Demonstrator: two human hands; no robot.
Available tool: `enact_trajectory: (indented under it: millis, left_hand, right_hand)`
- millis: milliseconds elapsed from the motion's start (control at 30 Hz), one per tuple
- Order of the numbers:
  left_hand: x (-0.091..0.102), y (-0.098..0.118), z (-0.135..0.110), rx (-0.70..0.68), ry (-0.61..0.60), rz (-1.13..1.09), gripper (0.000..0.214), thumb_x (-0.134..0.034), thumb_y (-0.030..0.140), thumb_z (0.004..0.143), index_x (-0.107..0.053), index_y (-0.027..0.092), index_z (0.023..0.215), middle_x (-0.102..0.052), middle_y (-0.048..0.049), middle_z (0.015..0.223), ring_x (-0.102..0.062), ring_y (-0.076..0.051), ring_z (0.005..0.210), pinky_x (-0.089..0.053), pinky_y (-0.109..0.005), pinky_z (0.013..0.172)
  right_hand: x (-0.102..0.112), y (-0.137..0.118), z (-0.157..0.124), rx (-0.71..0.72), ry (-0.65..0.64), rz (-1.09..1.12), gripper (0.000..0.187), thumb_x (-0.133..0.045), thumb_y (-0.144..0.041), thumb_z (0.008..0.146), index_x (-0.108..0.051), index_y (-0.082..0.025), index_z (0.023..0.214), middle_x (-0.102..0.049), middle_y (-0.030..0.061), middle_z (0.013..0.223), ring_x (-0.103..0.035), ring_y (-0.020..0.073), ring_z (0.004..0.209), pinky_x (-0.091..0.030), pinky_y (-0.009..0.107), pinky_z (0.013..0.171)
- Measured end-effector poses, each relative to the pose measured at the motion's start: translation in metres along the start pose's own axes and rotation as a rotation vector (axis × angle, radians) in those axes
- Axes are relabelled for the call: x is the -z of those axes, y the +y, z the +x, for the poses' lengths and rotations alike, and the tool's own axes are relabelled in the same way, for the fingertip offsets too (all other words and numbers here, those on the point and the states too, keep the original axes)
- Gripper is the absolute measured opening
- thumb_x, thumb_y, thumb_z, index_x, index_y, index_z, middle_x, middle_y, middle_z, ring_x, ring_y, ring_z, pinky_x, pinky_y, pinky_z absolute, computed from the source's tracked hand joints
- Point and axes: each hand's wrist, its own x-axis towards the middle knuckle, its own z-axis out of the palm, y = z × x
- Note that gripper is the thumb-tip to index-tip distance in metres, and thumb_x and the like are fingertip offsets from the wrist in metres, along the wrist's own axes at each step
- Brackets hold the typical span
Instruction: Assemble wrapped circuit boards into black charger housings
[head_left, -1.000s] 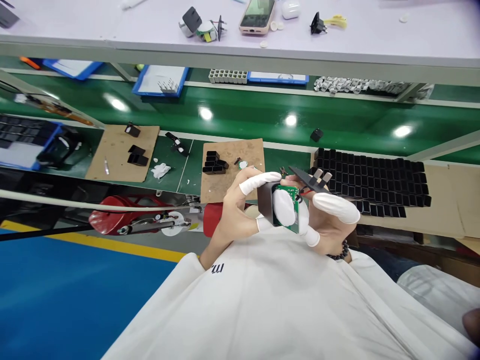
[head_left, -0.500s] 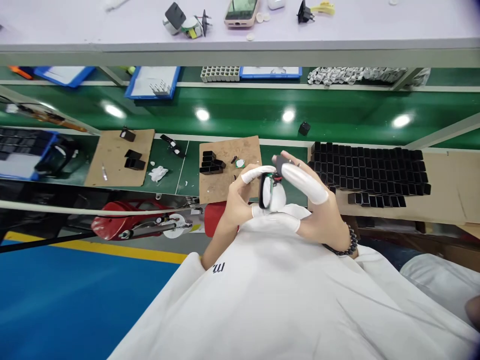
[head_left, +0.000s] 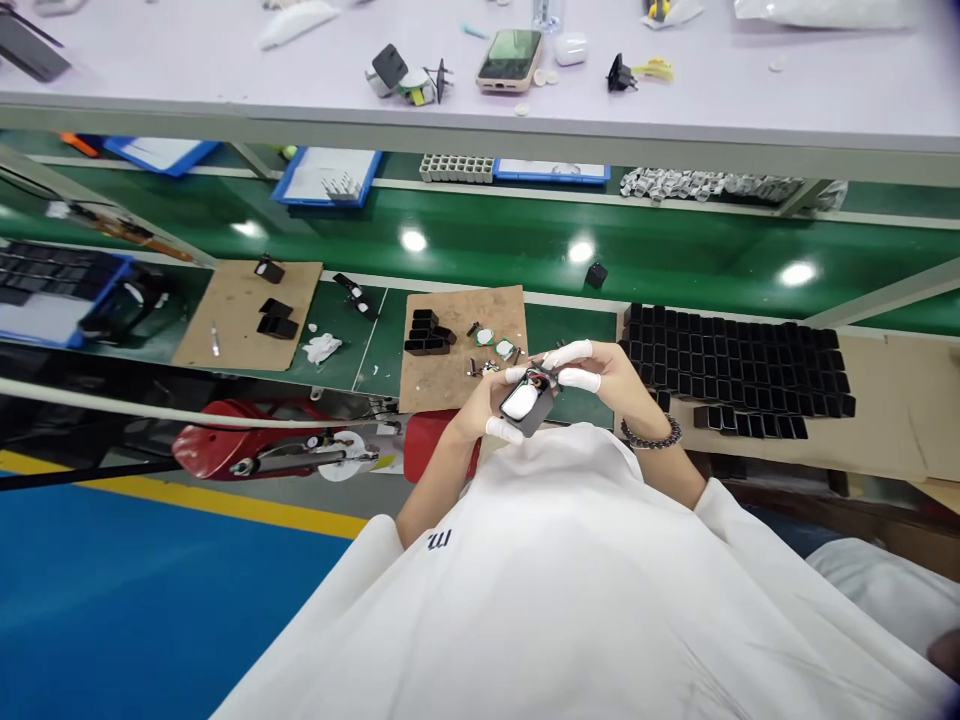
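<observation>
While my left hand (head_left: 480, 405) and right hand (head_left: 604, 368) both grip it, I see one black case (head_left: 537, 414) between them.

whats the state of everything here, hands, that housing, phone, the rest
left hand: closed around the black housing
right hand: fingertips pinched on the housing's far end
black housing: held in the air, tilted, white part showing inside
phone: flat on the upper shelf, screen lit
empty housings: lined up in rows
circuit boards: loose on the brown board
</observation>
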Motion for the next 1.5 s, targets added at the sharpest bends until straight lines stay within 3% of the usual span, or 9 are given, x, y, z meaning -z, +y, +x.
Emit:
enact_trajectory:
  millis: [133,267,400,667,833,967,1100,1300,1500]
  left_hand:
    - [-0.003,0.002,-0.004,-0.081,0.156,0.156,0.082,-0.098,0.064,0.042,-0.077,0.017,0.105,-0.076,-0.0117,0.102,-0.072,-0.034,0.105,-0.059,-0.045,0.089]
    - [-0.015,0.005,-0.010,-0.199,0.376,0.363,0.074,-0.100,0.042,0.053,-0.073,0.020,0.119,-0.071,-0.0089,0.115,-0.068,-0.027,0.110,-0.054,-0.042,0.098]
    - [-0.028,0.005,-0.011,-0.365,0.604,0.765,0.064,-0.095,0.033,0.065,-0.072,0.025,0.124,-0.066,-0.0040,0.104,-0.065,-0.022,0.097,-0.052,-0.039,0.089]
    - [-0.028,-0.024,-0.003,-0.425,0.739,0.934,0.062,-0.089,0.031,0.070,-0.069,0.026,0.129,-0.063,-0.0054,0.102,-0.061,-0.025,0.098,-0.049,-0.044,0.094]
    - [-0.025,-0.048,0.002,-0.189,0.868,1.022,0.055,-0.081,0.028,0.074,-0.069,0.020,0.127,-0.063,-0.0081,0.102,-0.062,-0.028,0.100,-0.050,-0.046,0.097]
    - [-0.015,-0.054,-0.005,0.125,0.792,1.066,0.063,-0.078,0.025,0.076,-0.064,0.018,0.137,-0.066,-0.0139,0.120,-0.063,-0.034,0.117,-0.046,-0.052,0.111]
    - [0.008,-0.059,-0.041,0.446,0.772,1.045,0.063,-0.067,0.028,0.086,-0.055,0.019,0.148,-0.062,-0.0161,0.140,-0.058,-0.034,0.134,-0.038,-0.053,0.121]
    - [0.034,-0.074,-0.113,0.740,0.847,0.977,0.039,-0.058,0.032,0.088,-0.069,0.032,0.125,-0.075,-0.0124,0.114,-0.071,-0.039,0.116,-0.049,-0.059,0.108]
    - [0.043,-0.086,-0.134,0.897,0.849,0.917,0.034,-0.060,0.034,0.081,-0.073,0.036,0.112,-0.079,-0.0092,0.109,-0.073,-0.042,0.114,-0.044,-0.068,0.109]
  right_hand:
    - [-0.006,-0.001,-0.003,0.046,0.064,-0.080,0.031,-0.093,-0.042,0.072,-0.083,-0.023,0.095,-0.084,0.0052,0.100,-0.080,0.0248,0.093,-0.066,0.043,0.091]
    - [-0.013,-0.007,-0.011,0.073,0.210,-0.264,0.027,-0.090,-0.038,0.076,-0.085,-0.025,0.098,-0.084,0.0052,0.102,-0.080,0.0261,0.093,-0.065,0.044,0.090]
    - [-0.023,-0.012,-0.019,0.023,0.322,-0.368,0.021,-0.084,-0.032,0.081,-0.086,-0.026,0.101,-0.084,0.0044,0.102,-0.078,0.0250,0.089,-0.065,0.041,0.084]
    - [-0.039,0.015,-0.020,0.116,0.449,-0.529,0.015,-0.079,-0.040,0.087,-0.081,-0.027,0.094,-0.077,0.0041,0.090,-0.072,0.0231,0.083,-0.061,0.042,0.079]
    - [-0.043,0.074,-0.010,-0.010,0.420,-0.374,0.038,-0.076,-0.051,0.085,-0.073,-0.023,0.110,-0.077,0.0082,0.112,-0.073,0.0251,0.100,-0.064,0.040,0.082]
    - [-0.022,0.131,0.022,-0.080,0.374,-0.476,0.036,-0.071,-0.051,0.084,-0.070,-0.021,0.104,-0.078,0.0080,0.106,-0.074,0.0245,0.094,-0.063,0.040,0.085]
    - [0.012,0.178,0.081,-0.120,0.389,-0.641,0.027,-0.066,-0.039,0.085,-0.070,-0.019,0.102,-0.075,0.0124,0.104,-0.069,0.0290,0.098,-0.058,0.046,0.093]
    - [0.034,0.252,0.172,-0.153,0.308,-0.876,0.036,-0.052,-0.027,0.096,-0.068,-0.011,0.124,-0.066,0.0227,0.118,-0.060,0.0324,0.112,-0.049,0.047,0.104]
    - [0.044,0.304,0.207,-0.215,0.076,-1.045,0.028,-0.057,-0.021,0.095,-0.073,-0.012,0.116,-0.064,0.0193,0.113,-0.058,0.0296,0.106,-0.050,0.039,0.096]
